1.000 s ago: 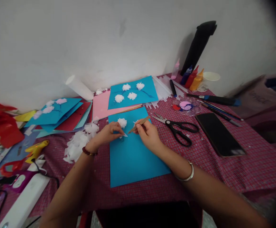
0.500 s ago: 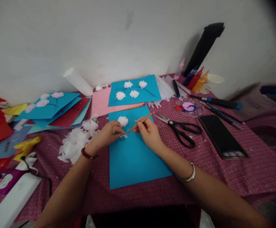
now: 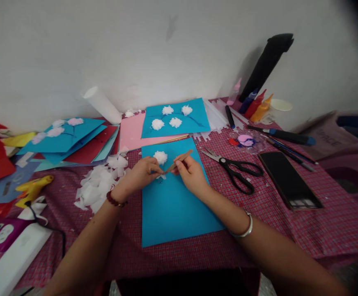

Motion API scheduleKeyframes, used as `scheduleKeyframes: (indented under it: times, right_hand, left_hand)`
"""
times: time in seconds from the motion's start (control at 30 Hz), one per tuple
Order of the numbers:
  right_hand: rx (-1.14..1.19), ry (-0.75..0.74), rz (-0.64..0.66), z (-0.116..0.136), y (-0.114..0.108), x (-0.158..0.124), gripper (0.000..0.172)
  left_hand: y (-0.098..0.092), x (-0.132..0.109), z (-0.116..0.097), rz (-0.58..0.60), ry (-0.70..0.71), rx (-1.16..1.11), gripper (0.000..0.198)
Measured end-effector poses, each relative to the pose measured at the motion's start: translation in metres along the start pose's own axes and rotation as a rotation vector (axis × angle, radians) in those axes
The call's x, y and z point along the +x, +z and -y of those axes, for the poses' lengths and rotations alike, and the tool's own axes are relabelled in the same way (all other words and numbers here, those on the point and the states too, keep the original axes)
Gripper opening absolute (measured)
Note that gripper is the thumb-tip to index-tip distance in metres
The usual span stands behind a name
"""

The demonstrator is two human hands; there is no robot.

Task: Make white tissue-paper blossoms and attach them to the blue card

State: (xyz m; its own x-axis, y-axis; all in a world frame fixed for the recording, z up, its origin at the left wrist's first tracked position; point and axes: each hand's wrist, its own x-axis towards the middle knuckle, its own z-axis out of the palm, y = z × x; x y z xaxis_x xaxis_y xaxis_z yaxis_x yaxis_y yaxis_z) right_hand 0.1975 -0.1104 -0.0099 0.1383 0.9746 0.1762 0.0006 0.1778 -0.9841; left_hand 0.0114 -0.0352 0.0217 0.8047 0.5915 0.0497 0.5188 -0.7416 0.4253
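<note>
A blue sheet of card (image 3: 179,213) lies in front of me, with a white tissue-paper puff (image 3: 160,157) near its top left. My right hand (image 3: 189,170) grips a flat brown stick (image 3: 185,155), slanted down to the left. At the stick's lower tip, my left hand (image 3: 148,170) pinches a small piece of white tissue paper (image 3: 161,176), partly hidden by the fingers. Both hands hover close over the card, just below the puff. Left of it, a heap of cut white tissue pieces (image 3: 94,187) rests on the cloth.
Behind is a blue card with white puffs (image 3: 174,131); more cards (image 3: 62,144) are stacked left. Scissors (image 3: 236,168), a phone (image 3: 290,179) and paint bottles (image 3: 260,109) lie or stand right. A yellow glue gun (image 3: 34,189) and white power strip (image 3: 17,259) are at left.
The stick has turned slightly in my right hand, while both hands stay at nearly the same spot over the card. The view has shifted a little.
</note>
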Motion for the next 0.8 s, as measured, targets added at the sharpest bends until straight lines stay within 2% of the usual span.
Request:
scheduleKeyframes:
  times: [0.17,0.3,0.5,0.8]
  right_hand:
    - [-0.022,-0.001,0.031,0.0,0.001,0.0,0.01]
    - [-0.027,0.011,0.029,-0.001,0.001,0.0,0.01]
    - [-0.004,0.033,0.05,-0.003,0.002,0.001,0.012]
    - [0.094,0.107,0.077,-0.006,0.005,0.006,0.017]
  left_hand:
    - [-0.009,-0.004,-0.008,-0.06,-0.065,-0.046,0.02]
    - [-0.023,-0.015,-0.011,-0.141,-0.214,-0.109,0.025]
    - [-0.029,-0.021,-0.009,0.046,-0.324,0.01,0.022]
    - [-0.025,-0.021,-0.006,0.03,-0.297,0.078,0.023]
